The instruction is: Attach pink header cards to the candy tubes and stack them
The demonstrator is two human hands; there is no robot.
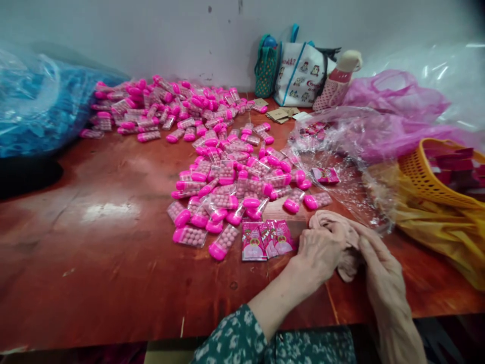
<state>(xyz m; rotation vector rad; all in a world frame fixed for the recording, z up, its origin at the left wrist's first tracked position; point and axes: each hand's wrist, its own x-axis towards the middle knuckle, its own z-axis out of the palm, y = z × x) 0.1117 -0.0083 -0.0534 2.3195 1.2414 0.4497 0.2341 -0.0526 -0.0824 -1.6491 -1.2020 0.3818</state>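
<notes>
A crumpled pale pink cloth (349, 264) is bunched between my two hands near the table's front right. My left hand (320, 250) has its fingers curled into the cloth from the left. On the other side, my right hand (382, 265) pinches the cloth's edge between thumb and fingers. Whether anything lies inside the cloth is hidden. Just left of my hands, several small pink printed sachets (265, 240) lie overlapping on the table. Behind them spreads a pile of clear candy packs with bright pink caps (227, 194), filled with round pink balls.
A red-brown wooden table (113, 263) carries it all. More capped packs (170, 106) heap along the wall. A blue plastic bag (41, 106) stands far left. To the right are clear plastic film (341, 146), a pink bag (397, 96) and a yellow basket (424, 172). A white tote (299, 76) stands behind.
</notes>
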